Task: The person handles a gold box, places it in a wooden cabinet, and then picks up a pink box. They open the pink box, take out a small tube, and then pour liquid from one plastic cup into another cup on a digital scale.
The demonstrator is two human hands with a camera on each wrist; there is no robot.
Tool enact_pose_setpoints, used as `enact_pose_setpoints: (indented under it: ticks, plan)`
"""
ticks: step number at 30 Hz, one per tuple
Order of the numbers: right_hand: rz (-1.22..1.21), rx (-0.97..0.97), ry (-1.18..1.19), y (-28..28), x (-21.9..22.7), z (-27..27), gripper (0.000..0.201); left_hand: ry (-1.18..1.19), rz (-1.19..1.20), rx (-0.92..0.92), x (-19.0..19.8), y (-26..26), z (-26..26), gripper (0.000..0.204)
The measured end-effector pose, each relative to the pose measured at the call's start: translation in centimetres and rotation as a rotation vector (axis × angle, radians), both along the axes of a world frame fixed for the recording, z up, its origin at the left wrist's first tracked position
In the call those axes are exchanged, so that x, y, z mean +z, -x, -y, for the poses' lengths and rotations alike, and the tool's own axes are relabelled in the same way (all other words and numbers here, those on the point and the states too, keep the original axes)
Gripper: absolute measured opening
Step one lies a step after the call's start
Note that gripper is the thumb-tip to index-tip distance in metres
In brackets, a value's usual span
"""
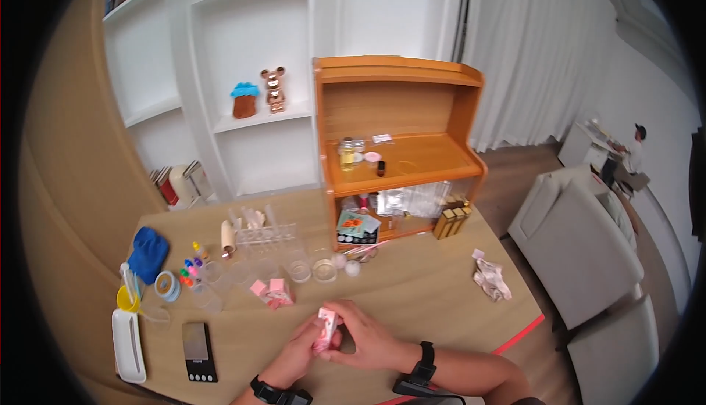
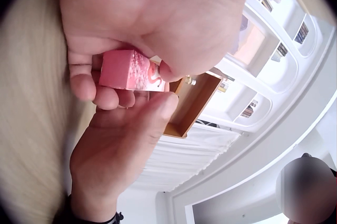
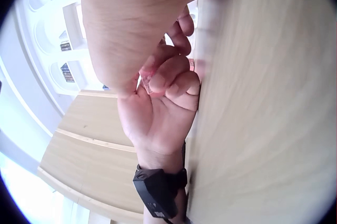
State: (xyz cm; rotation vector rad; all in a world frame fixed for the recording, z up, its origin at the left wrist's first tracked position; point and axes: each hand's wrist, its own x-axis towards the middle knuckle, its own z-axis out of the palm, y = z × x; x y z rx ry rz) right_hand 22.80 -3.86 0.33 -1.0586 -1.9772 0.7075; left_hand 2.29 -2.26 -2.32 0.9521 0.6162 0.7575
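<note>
Left hand (image 1: pixel 298 348) and right hand (image 1: pixel 368 337) — both curled round small pink-and-white printed box (image 1: pixel 326 328) | sides partly hidden | pink boxy pieces (image 1: pixel 279 289) beyond

Smooth, card-like sides on the pink box (image 1: pixel 326 331) at six o'clock in the head view! Up at one, glossy wood on the cabinet (image 1: pixel 401 71); eleven, a bright metallic shine on the bear figure (image 1: pixel 274 90)! Two, the pleated cloth curtain (image 1: pixel 526 59); eight, soft matt blue cloth (image 1: pixel 149 252); seven, matt tan tabletop (image 1: pixel 246 331).
</note>
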Motion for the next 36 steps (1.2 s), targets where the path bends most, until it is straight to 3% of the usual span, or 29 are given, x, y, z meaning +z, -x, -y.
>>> enact_pose_setpoints:
  ticks: [3,9,13,15,19,22,24,25,27,36]
  plan:
    - [-0.067,0.011,-0.067,-0.3,-0.4,-0.2,0.055,0.068,0.017,0.050,0.3,0.1,0.0,0.050]
    - [-0.090,-0.042,-0.049,-0.5,-0.3,-0.1,0.042,0.017,-0.019,0.050,1.3,-0.4,-0.3,0.040]
    - [-0.179,-0.045,-0.060,-0.3,-0.5,-0.3,0.044,0.015,-0.058,0.084,0.1,-0.2,-0.2,0.038]
    - [-0.327,-0.014,0.106,-0.2,-1.1,-0.6,0.041,-0.001,-0.084,0.071,0.0,0.0,-0.3,0.036]
    - [-0.268,-0.044,0.249,-1.5,0.0,-1.1,0.039,-0.011,-0.071,0.041,0.2,-0.4,-0.3,0.038]
    - [-0.247,-0.166,0.096,-3.4,1.7,-2.3,0.039,-0.038,-0.038,0.064,0.9,-0.7,0.1,0.037]
    - [-0.195,-0.400,-0.074,-5.3,2.7,-3.5,0.036,-0.038,-0.044,0.069,0.9,-0.6,0.2,0.034]
    - [-0.187,-0.395,-0.078,-6.4,2.9,-4.2,0.036,-0.041,-0.035,0.074,0.9,-0.6,0.2,0.034]
    - [-0.072,-0.653,-0.253,-8.8,2.7,-5.7,0.029,-0.047,-0.103,0.056,0.9,-0.7,0.0,0.030]
    - [0.203,-0.963,-0.382,-14.1,-0.2,-9.3,0.026,-0.078,-0.106,-0.005,0.1,-0.5,-0.4,0.026]
